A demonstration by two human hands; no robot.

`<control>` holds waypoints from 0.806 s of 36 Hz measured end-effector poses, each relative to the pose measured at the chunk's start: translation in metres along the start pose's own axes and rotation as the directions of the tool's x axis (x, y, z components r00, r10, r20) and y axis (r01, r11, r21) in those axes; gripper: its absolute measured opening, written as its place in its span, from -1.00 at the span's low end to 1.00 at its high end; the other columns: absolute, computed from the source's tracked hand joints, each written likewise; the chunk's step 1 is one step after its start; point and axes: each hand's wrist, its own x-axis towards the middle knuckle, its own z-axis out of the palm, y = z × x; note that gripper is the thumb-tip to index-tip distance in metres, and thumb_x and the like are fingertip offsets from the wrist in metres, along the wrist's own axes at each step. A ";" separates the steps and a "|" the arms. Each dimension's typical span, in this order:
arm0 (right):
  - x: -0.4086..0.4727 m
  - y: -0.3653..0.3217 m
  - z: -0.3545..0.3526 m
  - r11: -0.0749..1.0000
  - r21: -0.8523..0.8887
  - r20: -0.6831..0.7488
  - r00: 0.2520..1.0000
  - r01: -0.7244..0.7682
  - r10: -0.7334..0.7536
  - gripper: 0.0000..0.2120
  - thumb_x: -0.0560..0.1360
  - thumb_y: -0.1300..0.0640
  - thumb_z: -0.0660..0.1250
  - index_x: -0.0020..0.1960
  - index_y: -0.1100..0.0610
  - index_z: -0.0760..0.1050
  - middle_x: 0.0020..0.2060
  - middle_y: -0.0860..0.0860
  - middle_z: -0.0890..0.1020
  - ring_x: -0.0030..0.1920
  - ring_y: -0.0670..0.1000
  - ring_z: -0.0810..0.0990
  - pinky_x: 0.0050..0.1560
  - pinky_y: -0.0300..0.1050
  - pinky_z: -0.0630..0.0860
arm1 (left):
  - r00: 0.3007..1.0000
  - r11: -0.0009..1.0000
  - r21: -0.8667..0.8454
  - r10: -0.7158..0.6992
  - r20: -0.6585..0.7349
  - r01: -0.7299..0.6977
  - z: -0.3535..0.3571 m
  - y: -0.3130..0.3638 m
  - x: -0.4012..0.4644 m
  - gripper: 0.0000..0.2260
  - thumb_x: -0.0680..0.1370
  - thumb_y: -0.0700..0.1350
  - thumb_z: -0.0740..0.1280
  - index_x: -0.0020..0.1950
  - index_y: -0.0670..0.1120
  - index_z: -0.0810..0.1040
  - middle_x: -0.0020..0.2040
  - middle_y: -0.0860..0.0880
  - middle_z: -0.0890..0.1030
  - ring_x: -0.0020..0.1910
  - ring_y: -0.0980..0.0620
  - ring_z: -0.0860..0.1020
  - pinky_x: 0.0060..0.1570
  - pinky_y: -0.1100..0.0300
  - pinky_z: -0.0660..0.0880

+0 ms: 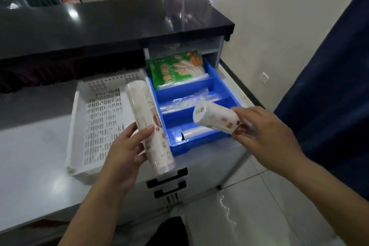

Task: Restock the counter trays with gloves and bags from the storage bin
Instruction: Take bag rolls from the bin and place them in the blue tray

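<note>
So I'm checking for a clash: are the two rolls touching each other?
Apart. The head view shows the long roll in the left hand and the short roll in the right hand, blue tray visible between.

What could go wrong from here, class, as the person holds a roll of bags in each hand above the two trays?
The left hand grips the long roll near its lower end only, so it might tip or slip. The short roll, held by the right hand at one end, may not fit the blue tray's nearest compartment, which already holds something.
</note>
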 end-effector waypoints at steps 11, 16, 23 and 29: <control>0.144 0.020 0.081 0.850 -0.393 0.453 0.878 0.352 -0.154 -0.58 0.49 0.04 0.36 0.34 -0.05 0.40 0.21 0.03 0.46 0.16 0.13 0.46 0.03 -0.01 0.33 | 0.998 0.996 -0.054 -0.067 -0.008 0.067 -0.017 0.013 0.081 -0.54 0.36 -0.02 0.46 0.26 0.01 0.61 0.11 0.00 0.72 -0.01 0.05 0.71 -0.28 0.23 0.61; 0.145 0.045 0.114 0.886 -0.339 0.444 0.884 0.316 -0.146 -0.68 0.49 0.10 0.35 0.25 -0.01 0.53 0.16 0.00 0.56 0.18 0.13 0.49 0.12 0.05 0.40 | 0.995 0.994 -0.031 -0.101 0.001 0.101 -0.022 0.006 0.098 -0.54 0.34 0.03 0.46 0.24 0.02 0.63 0.11 -0.02 0.71 0.04 0.00 0.70 -0.07 0.05 0.59; 0.151 0.067 0.119 0.911 -0.362 0.370 0.927 0.198 -0.054 -0.73 0.49 0.05 0.34 0.19 0.00 0.52 0.14 0.01 0.58 0.11 0.13 0.52 0.06 0.03 0.45 | 0.993 0.992 0.072 -0.110 0.030 0.108 -0.014 0.015 0.109 -0.50 0.34 0.03 0.48 0.29 0.06 0.60 0.16 -0.01 0.69 0.17 -0.07 0.64 -0.03 0.04 0.55; 0.150 0.074 0.113 0.962 -0.254 0.275 0.961 0.103 -0.030 -0.83 0.49 0.00 0.35 0.00 0.07 0.50 -0.01 0.01 0.59 -0.03 0.08 0.54 -0.18 -0.12 0.34 | 0.999 0.968 0.251 -0.015 0.048 0.002 0.008 0.033 0.113 -0.46 0.28 0.07 0.52 0.27 0.15 0.61 0.17 0.07 0.67 0.16 0.02 0.64 0.09 -0.08 0.57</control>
